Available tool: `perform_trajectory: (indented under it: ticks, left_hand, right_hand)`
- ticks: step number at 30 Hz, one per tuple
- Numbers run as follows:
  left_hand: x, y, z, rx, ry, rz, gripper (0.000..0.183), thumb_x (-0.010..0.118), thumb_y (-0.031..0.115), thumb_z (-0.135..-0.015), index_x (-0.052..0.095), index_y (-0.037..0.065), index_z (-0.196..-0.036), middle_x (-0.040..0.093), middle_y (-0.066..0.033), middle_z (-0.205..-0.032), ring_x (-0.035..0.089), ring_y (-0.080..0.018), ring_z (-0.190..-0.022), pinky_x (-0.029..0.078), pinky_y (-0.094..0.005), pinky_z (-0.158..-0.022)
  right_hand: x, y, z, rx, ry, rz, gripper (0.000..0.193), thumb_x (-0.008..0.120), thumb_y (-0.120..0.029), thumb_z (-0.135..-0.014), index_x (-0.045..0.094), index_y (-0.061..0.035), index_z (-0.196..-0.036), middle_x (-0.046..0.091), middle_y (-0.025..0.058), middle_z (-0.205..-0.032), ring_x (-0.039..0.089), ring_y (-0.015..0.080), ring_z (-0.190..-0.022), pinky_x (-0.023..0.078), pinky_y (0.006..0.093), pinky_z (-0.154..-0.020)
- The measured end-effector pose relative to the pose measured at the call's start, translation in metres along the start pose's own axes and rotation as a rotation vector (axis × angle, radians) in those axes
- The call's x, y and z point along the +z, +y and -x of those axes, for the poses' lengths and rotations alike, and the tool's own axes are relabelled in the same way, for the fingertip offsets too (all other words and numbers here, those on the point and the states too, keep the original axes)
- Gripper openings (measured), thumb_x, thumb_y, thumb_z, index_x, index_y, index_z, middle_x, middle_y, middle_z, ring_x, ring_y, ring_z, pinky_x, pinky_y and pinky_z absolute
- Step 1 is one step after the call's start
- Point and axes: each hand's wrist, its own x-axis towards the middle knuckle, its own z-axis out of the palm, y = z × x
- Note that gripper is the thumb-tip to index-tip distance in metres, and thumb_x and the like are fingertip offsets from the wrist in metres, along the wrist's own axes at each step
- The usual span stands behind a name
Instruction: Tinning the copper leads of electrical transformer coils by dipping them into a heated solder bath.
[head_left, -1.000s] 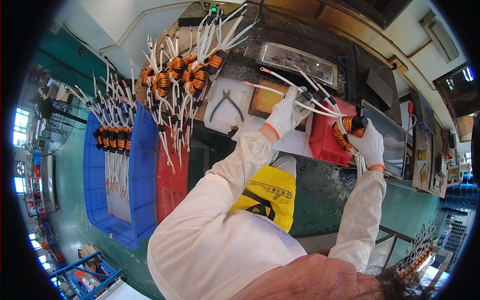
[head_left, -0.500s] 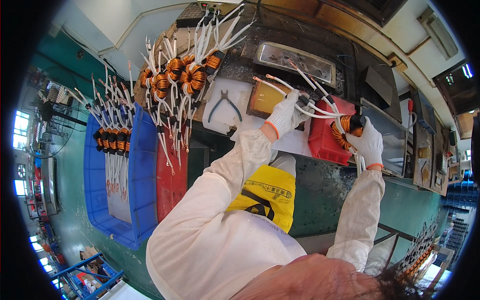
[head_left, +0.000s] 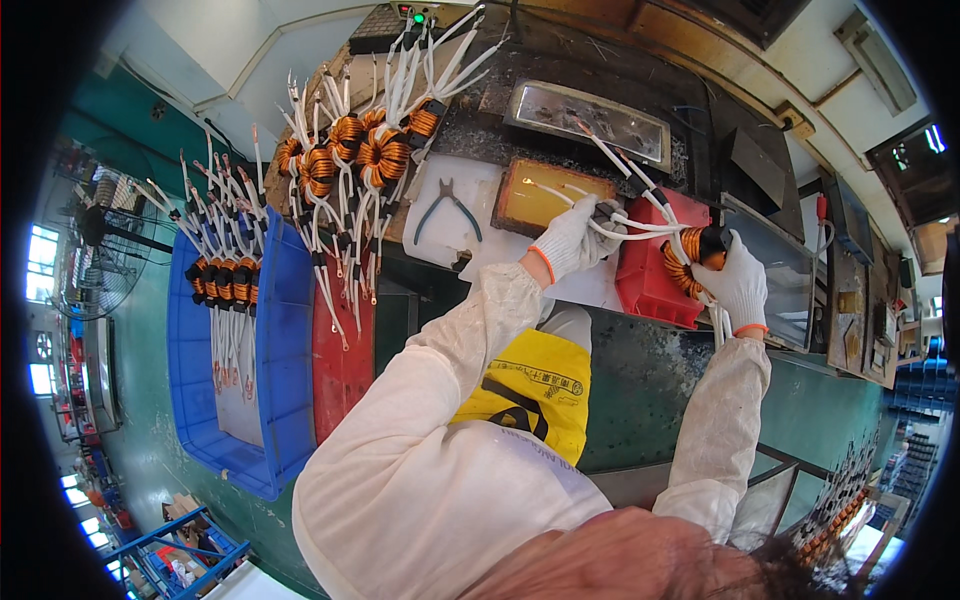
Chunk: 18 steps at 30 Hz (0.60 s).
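My right hand (head_left: 738, 282), in a white knit glove, is closed round a copper-wound ring coil (head_left: 680, 272) with a black part on its side. The coil is held over a red plastic bin (head_left: 645, 290). White sleeved leads (head_left: 645, 235) run from it to the left, some with bare copper ends. Closed round two of these leads is my left hand (head_left: 580, 242), also gloved. Their tips lie over a yellow block in a brown-edged tray (head_left: 548, 196). Another pair of leads (head_left: 625, 165) points up and away, beside a silver rectangular pan (head_left: 590, 128).
Cutting pliers (head_left: 450, 212) lie on a white sheet left of the tray. Several finished-looking coils (head_left: 384, 158) with long leads sit at the table's left end. A blue crate (head_left: 285, 400) holding more coils stands further left. A grey metal tray (head_left: 775, 265) is at right.
The lead tips in my left hand have come down and nearer, over the yellow block. The right hand and coil have barely moved. A small light at the back has turned from red to green.
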Motion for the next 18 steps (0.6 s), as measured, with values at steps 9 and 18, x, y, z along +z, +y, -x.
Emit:
perform_trajectory:
  ticks: [9, 18]
  left_hand:
    - [-0.004, 0.0, 0.001, -0.031, 0.002, 0.069, 0.04, 0.038, 0.034, -0.11, 0.06, 0.001, -0.107, 0.068, -0.0132, -0.092, 0.069, -0.0224, -0.074, 0.064, -0.0351, -0.068]
    - [0.027, 0.017, -0.007, 0.198, 0.028, -0.179, 0.032, 0.051, 0.033, -0.106, 0.064, 0.005, -0.102, 0.069, -0.0104, -0.09, 0.07, -0.0217, -0.082, 0.063, -0.0369, -0.073]
  right_hand:
    - [0.004, 0.001, -0.002, -0.013, 0.008, 0.002, 0.068, 0.078, -0.04, -0.07, 0.059, -0.0067, -0.126, 0.073, 0.021, -0.103, 0.071, 0.0401, -0.095, 0.058, 0.0442, -0.083]
    - [0.0, -0.006, 0.0, 0.041, 0.009, -0.003, 0.067, 0.077, -0.042, -0.071, 0.059, -0.0062, -0.125, 0.073, 0.0219, -0.103, 0.071, 0.0403, -0.096, 0.058, 0.0449, -0.084]
